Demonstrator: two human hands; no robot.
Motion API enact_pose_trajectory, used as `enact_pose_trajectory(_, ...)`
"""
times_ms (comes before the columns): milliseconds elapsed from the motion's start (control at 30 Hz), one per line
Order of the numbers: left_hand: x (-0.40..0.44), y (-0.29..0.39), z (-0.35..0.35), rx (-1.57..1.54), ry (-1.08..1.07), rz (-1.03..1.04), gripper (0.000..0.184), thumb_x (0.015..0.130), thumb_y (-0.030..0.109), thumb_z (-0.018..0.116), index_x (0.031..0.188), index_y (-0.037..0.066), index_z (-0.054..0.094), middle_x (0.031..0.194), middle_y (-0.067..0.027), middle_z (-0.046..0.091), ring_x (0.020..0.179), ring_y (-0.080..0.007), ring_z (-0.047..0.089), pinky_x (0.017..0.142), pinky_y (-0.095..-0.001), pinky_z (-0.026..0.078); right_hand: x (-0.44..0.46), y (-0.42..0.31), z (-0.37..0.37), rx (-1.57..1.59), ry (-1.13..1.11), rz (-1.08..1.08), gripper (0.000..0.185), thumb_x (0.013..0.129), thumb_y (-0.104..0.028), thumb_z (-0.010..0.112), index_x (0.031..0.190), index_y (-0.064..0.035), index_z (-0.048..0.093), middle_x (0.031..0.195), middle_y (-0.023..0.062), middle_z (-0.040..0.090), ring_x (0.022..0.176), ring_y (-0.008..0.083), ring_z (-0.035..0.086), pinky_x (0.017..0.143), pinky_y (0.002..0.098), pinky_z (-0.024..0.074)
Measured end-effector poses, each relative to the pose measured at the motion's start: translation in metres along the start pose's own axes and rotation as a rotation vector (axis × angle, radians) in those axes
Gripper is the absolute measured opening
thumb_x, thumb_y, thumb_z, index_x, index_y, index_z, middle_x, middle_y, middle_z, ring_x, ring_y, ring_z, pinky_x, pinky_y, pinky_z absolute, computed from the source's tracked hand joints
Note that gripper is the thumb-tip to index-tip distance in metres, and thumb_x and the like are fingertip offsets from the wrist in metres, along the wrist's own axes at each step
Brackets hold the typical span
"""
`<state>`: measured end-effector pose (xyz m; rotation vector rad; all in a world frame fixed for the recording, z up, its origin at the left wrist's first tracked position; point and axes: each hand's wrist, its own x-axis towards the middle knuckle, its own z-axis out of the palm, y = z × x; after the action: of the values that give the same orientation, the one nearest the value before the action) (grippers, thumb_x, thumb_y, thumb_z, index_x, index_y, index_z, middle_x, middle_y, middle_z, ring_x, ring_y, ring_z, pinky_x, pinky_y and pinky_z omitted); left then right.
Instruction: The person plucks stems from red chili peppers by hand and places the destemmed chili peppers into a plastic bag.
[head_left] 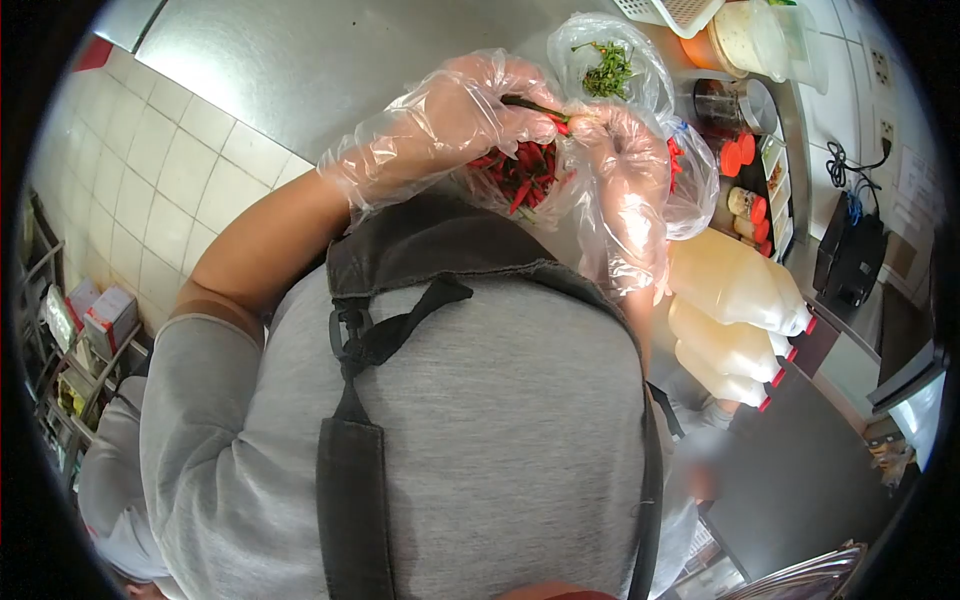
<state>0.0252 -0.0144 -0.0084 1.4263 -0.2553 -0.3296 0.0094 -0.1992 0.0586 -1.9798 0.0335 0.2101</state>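
Note:
My left hand [495,105] and my right hand [612,140], both in clear plastic gloves, meet fingertip to fingertip. Between them is a chili pepper [562,126], its red part showing at the pinched fingers. A thin dark green length runs from it along my left fingers; I cannot tell if it is part of the pepper. Just below the hands, red chilies [525,175] lie in an open clear bag. Past my right hand, green stems [607,70] sit in another clear bag [650,75]. Beside my right wrist, a third bag [697,190] holds red pieces, partly hidden.
A steel worktop [300,70] spans the top. To the right stand jars with red lids [745,150], large jugs of pale liquid [735,285], a white basket [680,12] and tubs [750,38]. A black device [850,250] stands by the wall. Another person is partly visible at lower left.

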Motion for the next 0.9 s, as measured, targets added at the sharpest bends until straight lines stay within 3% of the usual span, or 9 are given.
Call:
enact_pose_trajectory(67, -0.001, 0.003, -0.001, -0.015, -0.014, 0.021, 0.022, 0.085, 0.016, 0.074, 0.102, 0.003, 0.070, 0.093, -0.0067, 0.068, 0.078, -0.0134, 0.063, 0.070, -0.0287, 0.052, -0.002, 0.001, 0.002, 0.293, 0.004, 0.117, 0.011, 0.090, -0.007, 0.066, 0.096, 0.0009, 0.071, 0.086, 0.0040, 0.068, 0.079, 0.0099, 0.060, 0.073, 0.0240, 0.0483)
enact_pose_trajectory(200, 0.002, 0.011, -0.006, -0.137, -0.101, -0.061, 0.021, 0.085, 0.013, 0.073, 0.101, 0.000, 0.070, 0.093, -0.0068, 0.068, 0.080, -0.0116, 0.062, 0.072, -0.0271, 0.051, 0.001, 0.014, -0.007, 0.499, -0.068, 0.209, 0.013, 0.089, -0.007, 0.067, 0.099, 0.0003, 0.069, 0.088, 0.0050, 0.068, 0.080, 0.0102, 0.060, 0.073, 0.0235, 0.0480)
enact_pose_trajectory(333, -0.004, 0.020, -0.014, -0.343, -0.073, -0.140, 0.025, 0.086, 0.014, 0.072, 0.107, 0.002, 0.068, 0.096, -0.0066, 0.070, 0.091, -0.0124, 0.064, 0.079, -0.0265, 0.051, 0.032, 0.026, -0.026, 0.523, 0.193, -0.008, 0.024, 0.087, -0.008, 0.068, 0.109, -0.0003, 0.067, 0.096, 0.0078, 0.069, 0.082, 0.0131, 0.063, 0.076, 0.0276, 0.0510)
enact_pose_trajectory(433, 0.000, 0.018, -0.020, -0.384, -0.045, -0.157, 0.039, 0.089, 0.018, 0.067, 0.123, 0.001, 0.060, 0.102, -0.0066, 0.067, 0.088, -0.0108, 0.061, 0.079, -0.0260, 0.050, 0.054, 0.028, -0.050, -0.767, 0.281, -0.023, 0.042, 0.082, 0.003, 0.064, 0.122, -0.0079, 0.064, 0.107, 0.0105, 0.067, 0.091, 0.0178, 0.064, 0.084, 0.0292, 0.0506)
enact_pose_trajectory(467, 0.000, 0.021, -0.020, -0.386, -0.040, -0.152, 0.039, 0.089, 0.018, 0.067, 0.123, 0.001, 0.060, 0.102, -0.0066, 0.067, 0.088, -0.0108, 0.061, 0.079, -0.0260, 0.050, 0.050, 0.027, -0.050, -0.770, 0.278, -0.029, 0.042, 0.082, 0.003, 0.064, 0.122, -0.0079, 0.064, 0.107, 0.0105, 0.067, 0.091, 0.0178, 0.064, 0.084, 0.0292, 0.0506)
enact_pose_trajectory(567, -0.004, 0.026, -0.023, -0.450, -0.046, -0.148, 0.041, 0.089, 0.017, 0.067, 0.125, 0.001, 0.060, 0.106, -0.0060, 0.065, 0.088, -0.0103, 0.059, 0.081, -0.0252, 0.048, 0.030, 0.047, -0.033, -0.477, -0.074, -0.315, 0.023, 0.079, -0.005, 0.072, 0.102, -0.0072, 0.072, 0.100, 0.0101, 0.068, 0.087, 0.0189, 0.064, 0.081, 0.0325, 0.0509)
enact_pose_trajectory(667, -0.003, 0.021, -0.024, -0.458, -0.108, -0.135, 0.044, 0.089, 0.021, 0.069, 0.128, 0.003, 0.059, 0.103, -0.0041, 0.062, 0.090, -0.0096, 0.057, 0.081, -0.0237, 0.047, 0.011, 0.058, -0.004, -0.682, -0.310, -0.438, 0.018, 0.078, -0.006, 0.074, 0.096, -0.0047, 0.071, 0.094, 0.0099, 0.067, 0.085, 0.0197, 0.064, 0.078, 0.0333, 0.0511)
enact_pose_trajectory(800, 0.002, 0.011, -0.025, -0.335, -0.067, -0.229, 0.036, 0.091, 0.025, 0.068, 0.120, 0.003, 0.063, 0.092, -0.0018, 0.060, 0.083, -0.0089, 0.056, 0.077, -0.0231, 0.046, -0.003, 0.058, 0.010, -0.781, -0.164, -0.426, 0.015, 0.078, -0.006, 0.075, 0.092, -0.0038, 0.070, 0.087, 0.0091, 0.067, 0.082, 0.0208, 0.064, 0.075, 0.0324, 0.0510)
enact_pose_trajectory(900, 0.006, 0.002, -0.024, -0.370, -0.089, -0.323, 0.030, 0.093, 0.026, 0.065, 0.112, 0.003, 0.064, 0.090, -0.0032, 0.061, 0.081, -0.0089, 0.057, 0.075, -0.0231, 0.047, -0.004, 0.060, 0.003, -0.458, -0.185, -0.219, 0.014, 0.081, -0.006, 0.074, 0.094, -0.0034, 0.070, 0.085, 0.0067, 0.068, 0.080, 0.0175, 0.064, 0.074, 0.0298, 0.0505)
